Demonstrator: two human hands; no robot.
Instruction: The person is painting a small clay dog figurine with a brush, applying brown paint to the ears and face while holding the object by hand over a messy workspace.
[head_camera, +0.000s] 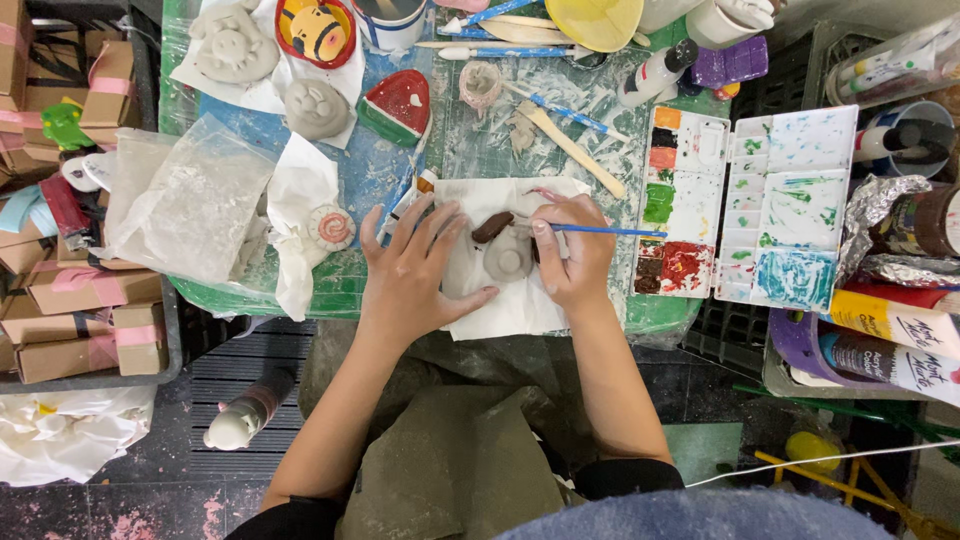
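A small grey clay figure (507, 257) with a brown painted part lies on a white paper towel (500, 310) in front of me. My left hand (415, 270) rests flat on the towel, fingers spread, touching the figure's left side. My right hand (572, 250) grips a thin blue-handled paintbrush (610, 231), its tip at the figure's right side.
An open white paint palette (750, 205) with several colours sits right of my hands. Paint tubes (890, 325) and crumpled foil lie far right. Clay pieces, a painted watermelon slice (398, 105), brushes and wooden tools fill the back. Cardboard boxes (85, 310) stack at left.
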